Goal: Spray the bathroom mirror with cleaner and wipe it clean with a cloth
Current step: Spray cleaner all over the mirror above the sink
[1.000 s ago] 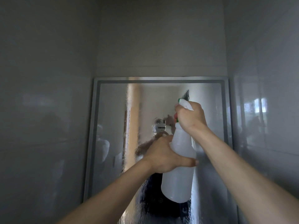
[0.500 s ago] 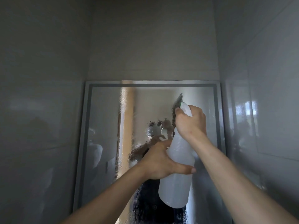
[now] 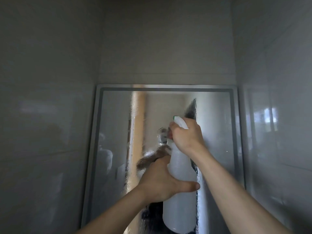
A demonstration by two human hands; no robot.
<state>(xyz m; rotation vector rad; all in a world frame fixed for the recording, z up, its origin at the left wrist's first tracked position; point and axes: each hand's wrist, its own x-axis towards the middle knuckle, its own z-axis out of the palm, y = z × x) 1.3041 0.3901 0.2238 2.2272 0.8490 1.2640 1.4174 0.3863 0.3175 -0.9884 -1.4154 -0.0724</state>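
Since a moment ago the mirror [image 3: 114, 132] has slid lower in view, and both hands with the spray bottle [image 3: 181, 179] have sunk with it, keeping the same grip throughout. That bottle stands upright in front of the glass, a little right of the middle, its translucent white body showing no liquid level that I can make out. At its top sits a white spray head [image 3: 180, 122] with a green tip pointing left and away toward the mirror. Her or his right hand [image 3: 186, 135] is closed around the head and neck, fingers curled tight over the trigger side, though the trigger itself is hidden. Lower down, the left hand [image 3: 160, 183] cups the bottle's body from the left, thumb [image 3: 189, 185] stretched across the near face and the other fingers wrapped round the far side out of sight. Wet, rippled streaks run down the middle of the glass, blurring the reflection there. Grey tiled walls [image 3: 42, 115] close in on the left, right and above the frame. No cloth shows anywhere.
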